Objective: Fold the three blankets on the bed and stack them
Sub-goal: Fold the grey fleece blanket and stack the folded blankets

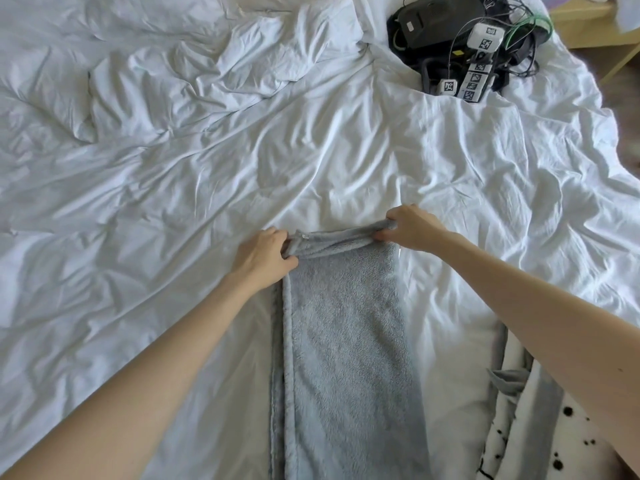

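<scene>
I'd hold both far corners level & bring them straight toward me w/ even tension so the edges meet square. My left hand (pixel 266 256) & right hand (pixel 412 228) each have fingers curled, pinching a far corner of the grey blanket (pixel 346 341). It's fleecy, a long narrow layered strip lying mid-bed on the rumpled white sheet (pixel 173 168), w/ a spotted blanket (pixel 512 427) near its right.

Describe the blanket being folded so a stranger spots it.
Look at the white bed, near middle. A long grey fleece blanket lies there, left hand and right hand gripping its far end. Unlike the spotted blanket beside it, it is plain.
</scene>
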`<control>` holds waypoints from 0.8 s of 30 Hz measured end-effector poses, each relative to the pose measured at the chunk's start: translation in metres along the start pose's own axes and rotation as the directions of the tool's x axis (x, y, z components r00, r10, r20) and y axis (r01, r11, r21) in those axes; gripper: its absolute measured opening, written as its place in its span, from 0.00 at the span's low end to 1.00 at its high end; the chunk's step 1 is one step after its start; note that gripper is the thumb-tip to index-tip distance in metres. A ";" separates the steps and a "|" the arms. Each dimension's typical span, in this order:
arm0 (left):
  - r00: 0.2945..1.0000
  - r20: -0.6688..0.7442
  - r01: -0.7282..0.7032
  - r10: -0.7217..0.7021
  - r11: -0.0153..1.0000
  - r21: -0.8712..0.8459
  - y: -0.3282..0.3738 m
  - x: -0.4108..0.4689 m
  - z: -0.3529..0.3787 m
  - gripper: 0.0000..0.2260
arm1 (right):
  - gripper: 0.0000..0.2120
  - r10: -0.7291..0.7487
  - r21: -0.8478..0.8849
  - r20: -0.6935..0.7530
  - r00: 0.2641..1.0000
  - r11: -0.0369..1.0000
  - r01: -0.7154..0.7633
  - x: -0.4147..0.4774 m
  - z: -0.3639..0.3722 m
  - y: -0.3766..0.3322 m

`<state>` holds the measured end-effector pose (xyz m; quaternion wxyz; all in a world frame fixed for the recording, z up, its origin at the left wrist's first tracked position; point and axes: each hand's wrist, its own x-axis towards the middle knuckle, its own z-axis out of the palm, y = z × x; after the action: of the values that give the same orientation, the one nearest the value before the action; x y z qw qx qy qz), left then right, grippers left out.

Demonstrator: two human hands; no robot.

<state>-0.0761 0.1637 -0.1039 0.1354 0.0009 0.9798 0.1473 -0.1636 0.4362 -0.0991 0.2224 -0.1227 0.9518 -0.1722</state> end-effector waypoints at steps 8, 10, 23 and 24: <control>0.959 -0.073 0.186 -0.275 0.801 -0.569 -0.001 0.042 -0.031 0.24 | 0.14 0.078 0.227 -0.304 0.949 0.974 -0.007 0.016 -0.018 -0.025; 0.954 0.029 0.248 -0.298 0.730 -0.637 -0.004 0.040 -0.034 0.27 | 0.19 0.098 0.312 -0.301 0.949 0.950 0.001 0.009 -0.020 -0.027; 0.983 -0.176 -0.130 0.051 0.867 -0.480 0.004 -0.145 0.002 0.14 | 0.13 0.039 0.407 -0.215 0.976 0.912 0.054 -0.190 0.036 -0.025; 0.978 -0.202 -0.147 0.060 0.880 -0.451 0.006 -0.160 0.012 0.14 | 0.13 0.057 0.406 -0.218 0.974 0.913 0.038 -0.206 0.049 -0.024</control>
<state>0.0806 0.1661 -0.0706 0.0336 0.0077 0.9229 0.3834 0.0425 0.4650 -0.0531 0.1344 -0.0486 0.9145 -0.3784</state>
